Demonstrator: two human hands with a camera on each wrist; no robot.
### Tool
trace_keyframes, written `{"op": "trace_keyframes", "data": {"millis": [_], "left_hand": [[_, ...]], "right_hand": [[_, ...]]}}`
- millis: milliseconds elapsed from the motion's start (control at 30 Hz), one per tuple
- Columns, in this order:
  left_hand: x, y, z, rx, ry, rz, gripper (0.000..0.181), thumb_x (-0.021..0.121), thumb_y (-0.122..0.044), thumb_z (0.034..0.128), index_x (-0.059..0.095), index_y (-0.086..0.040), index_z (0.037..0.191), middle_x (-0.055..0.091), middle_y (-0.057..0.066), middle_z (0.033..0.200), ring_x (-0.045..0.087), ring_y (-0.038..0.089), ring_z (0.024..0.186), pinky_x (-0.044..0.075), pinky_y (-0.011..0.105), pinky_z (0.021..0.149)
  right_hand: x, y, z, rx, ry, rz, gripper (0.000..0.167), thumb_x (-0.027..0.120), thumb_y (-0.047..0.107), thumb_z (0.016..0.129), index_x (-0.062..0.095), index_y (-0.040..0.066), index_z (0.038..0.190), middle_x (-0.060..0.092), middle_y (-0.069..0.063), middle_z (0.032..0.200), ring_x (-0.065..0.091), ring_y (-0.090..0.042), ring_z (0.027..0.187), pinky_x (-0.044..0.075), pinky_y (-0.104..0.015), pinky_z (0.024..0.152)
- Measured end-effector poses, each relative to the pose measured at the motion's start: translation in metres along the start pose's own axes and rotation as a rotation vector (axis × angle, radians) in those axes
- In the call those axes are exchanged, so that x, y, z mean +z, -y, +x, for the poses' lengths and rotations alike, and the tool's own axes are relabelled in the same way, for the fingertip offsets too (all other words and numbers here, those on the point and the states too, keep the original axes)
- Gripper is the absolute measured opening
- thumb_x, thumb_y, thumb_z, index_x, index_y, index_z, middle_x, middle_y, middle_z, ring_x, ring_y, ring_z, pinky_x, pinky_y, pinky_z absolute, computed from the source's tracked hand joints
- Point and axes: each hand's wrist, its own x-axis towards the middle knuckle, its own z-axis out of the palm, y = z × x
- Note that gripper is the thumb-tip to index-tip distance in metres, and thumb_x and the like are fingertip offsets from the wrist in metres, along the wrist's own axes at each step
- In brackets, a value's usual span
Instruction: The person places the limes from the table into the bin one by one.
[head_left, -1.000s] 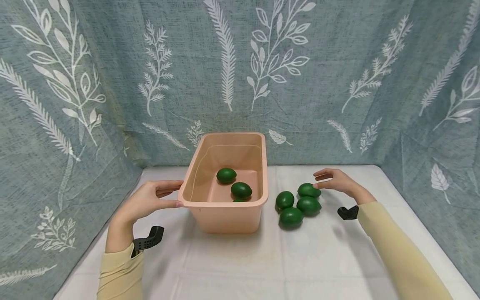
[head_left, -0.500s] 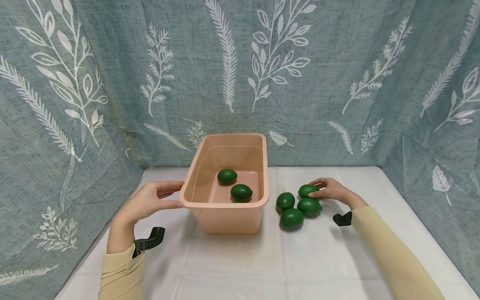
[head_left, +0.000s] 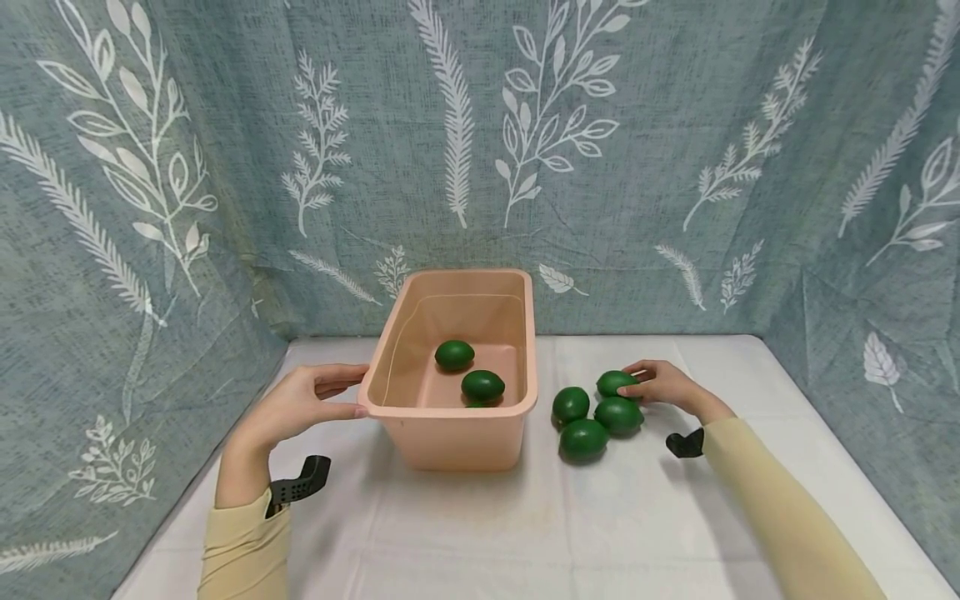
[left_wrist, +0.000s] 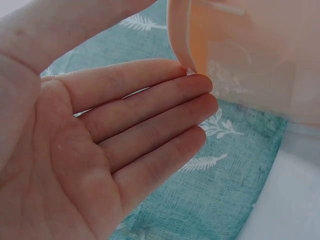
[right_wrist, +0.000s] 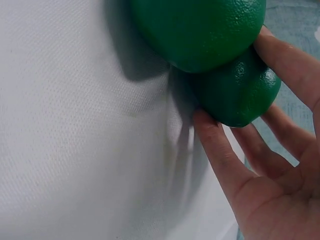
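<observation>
Back lime (head_left: 615,383): it is showing a deep, even green over an oval body, its pebbly skin catching small glints in the right wrist view.
Back lime's long axis: it is running roughly left to right across the table (head_left: 450,542), a blunt point facing left; the other end is disappearing behind my fingers.
Back lime's place: it is lying to the right of the pink tub (head_left: 457,442), farthest back in a cluster of four.
My right hand (head_left: 663,385): I am pinching the back lime between thumb and fingers.
My left hand (head_left: 288,404): I am touching the tub's left rim with fingertips and thumb, the fingers lying straight side by side, the thumb spread from them.
Middle lime (head_left: 618,416): it is sitting just in front of the back lime, pointing its nub to the right.
Front lime (head_left: 583,440): it is lying nearest me, its long axis also running sideways.
Left lime (head_left: 571,405): it is looking rounder from here, so I cannot tell its direction exactly.
Limes in the tub (head_left: 483,386): two are lying lengthwise left to right; a third is showing only a sliver behind the near rim.
Curtain (head_left: 382,125): it is hanging behind everything, blue-green with white leaves.
</observation>
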Motion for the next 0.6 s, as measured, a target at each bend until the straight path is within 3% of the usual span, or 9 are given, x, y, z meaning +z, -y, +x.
{"op": "trace_keyframes", "data": {"millis": [233,600], "left_hand": [[0.000,0.002,0.001,-0.012,0.004,0.005,0.063,0.076,-0.033,0.0805,0.055,-0.005,0.133,0.056,0.012,0.134,0.050,0.031,0.127,0.046,0.039,0.106],[0.000,0.001,0.001,-0.011,0.004,0.016,0.062,0.075,-0.032,0.0819,0.054,-0.004,0.134,0.056,0.014,0.134,0.050,0.034,0.127,0.044,0.043,0.107]], "right_hand": [[-0.006,0.003,-0.003,0.012,-0.033,-0.033,0.071,0.072,0.041,0.084,0.047,0.000,0.136,0.047,-0.029,0.135,0.055,-0.035,0.117,0.058,-0.036,0.086],[-0.021,0.023,-0.023,0.004,-0.082,-0.038,0.077,0.072,0.045,0.081,0.045,0.002,0.139,0.042,-0.027,0.140,0.048,-0.039,0.123,0.052,-0.047,0.098]]}}
